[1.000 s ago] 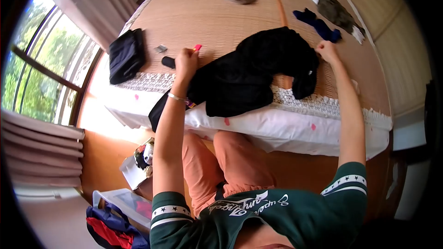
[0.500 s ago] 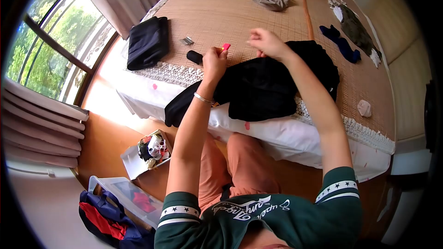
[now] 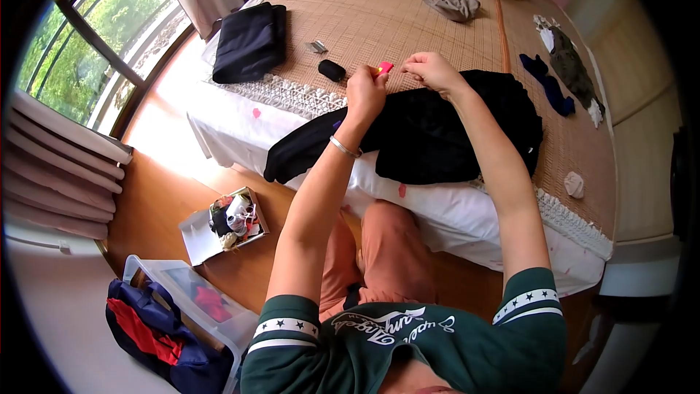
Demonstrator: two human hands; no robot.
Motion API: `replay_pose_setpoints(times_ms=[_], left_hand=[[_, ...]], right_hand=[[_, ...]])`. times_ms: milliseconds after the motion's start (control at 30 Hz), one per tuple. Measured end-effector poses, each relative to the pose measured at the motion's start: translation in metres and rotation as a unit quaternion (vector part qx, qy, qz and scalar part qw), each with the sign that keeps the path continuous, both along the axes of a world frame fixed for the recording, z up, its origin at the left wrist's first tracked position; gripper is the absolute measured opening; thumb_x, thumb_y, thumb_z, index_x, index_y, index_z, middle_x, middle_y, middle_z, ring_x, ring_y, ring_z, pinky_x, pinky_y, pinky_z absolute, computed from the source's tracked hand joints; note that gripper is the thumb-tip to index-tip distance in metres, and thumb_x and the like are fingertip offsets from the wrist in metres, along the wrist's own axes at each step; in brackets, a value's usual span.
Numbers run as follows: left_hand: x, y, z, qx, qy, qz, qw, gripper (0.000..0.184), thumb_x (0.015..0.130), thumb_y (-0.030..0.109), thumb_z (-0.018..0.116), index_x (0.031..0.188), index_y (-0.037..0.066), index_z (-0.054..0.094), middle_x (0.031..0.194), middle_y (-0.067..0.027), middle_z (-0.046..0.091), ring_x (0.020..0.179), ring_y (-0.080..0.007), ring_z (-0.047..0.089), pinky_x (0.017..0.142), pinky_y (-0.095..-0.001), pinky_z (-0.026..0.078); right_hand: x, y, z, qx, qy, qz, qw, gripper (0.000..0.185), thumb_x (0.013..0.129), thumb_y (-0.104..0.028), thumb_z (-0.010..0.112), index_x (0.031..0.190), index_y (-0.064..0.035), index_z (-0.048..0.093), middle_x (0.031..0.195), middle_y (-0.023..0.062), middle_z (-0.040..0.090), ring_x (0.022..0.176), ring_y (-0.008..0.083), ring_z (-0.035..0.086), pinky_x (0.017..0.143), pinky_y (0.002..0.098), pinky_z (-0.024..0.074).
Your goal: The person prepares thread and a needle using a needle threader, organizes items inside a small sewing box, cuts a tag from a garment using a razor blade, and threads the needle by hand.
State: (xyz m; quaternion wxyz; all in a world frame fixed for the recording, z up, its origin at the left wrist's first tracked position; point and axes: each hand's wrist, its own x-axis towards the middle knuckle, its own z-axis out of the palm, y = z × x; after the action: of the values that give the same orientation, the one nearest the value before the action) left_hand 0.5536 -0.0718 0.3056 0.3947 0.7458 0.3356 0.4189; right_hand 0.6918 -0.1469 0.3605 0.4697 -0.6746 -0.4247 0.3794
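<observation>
My left hand is closed around a small pink-and-yellow object, which sticks out past the fingertips. Just right of it, my right hand has its fingers pinched together; whatever they hold, if anything, is too small to make out. Both hands are above a black garment spread along the bed's near edge. A black spool-like roll lies left of my left hand, with a small silvery packet beyond it.
A folded dark cloth lies on the bed mat at left. Farther back is a crumpled grey cloth; navy socks lie at right. On the floor are an open box of sewing odds and ends and a plastic bin.
My right hand has come lower and nearer to the left, narrowing the gap between them. The left hand still holds the pink-and-yellow object. The whole view has shifted slightly.
</observation>
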Motion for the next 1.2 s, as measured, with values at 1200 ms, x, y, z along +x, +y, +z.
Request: replay_pose_setpoints(times_ms=[1200], left_hand=[[-0.026,-0.001,0.007,-0.038,0.045,-0.057,0.997,0.025,0.075,0.019,0.061,0.090,-0.001,0.062,0.077,-0.0196,0.061,0.074,-0.0312,0.061,0.068,-0.0363,0.047]], right_hand=[[0.027,-0.106,0.046,0.015,-0.018,-0.041,0.999,0.013,0.086,-0.012,0.049,0.080,-0.0034,0.056,0.056,-0.0085,0.041,0.045,-0.0011,0.032,0.040,0.0137,0.0244]])
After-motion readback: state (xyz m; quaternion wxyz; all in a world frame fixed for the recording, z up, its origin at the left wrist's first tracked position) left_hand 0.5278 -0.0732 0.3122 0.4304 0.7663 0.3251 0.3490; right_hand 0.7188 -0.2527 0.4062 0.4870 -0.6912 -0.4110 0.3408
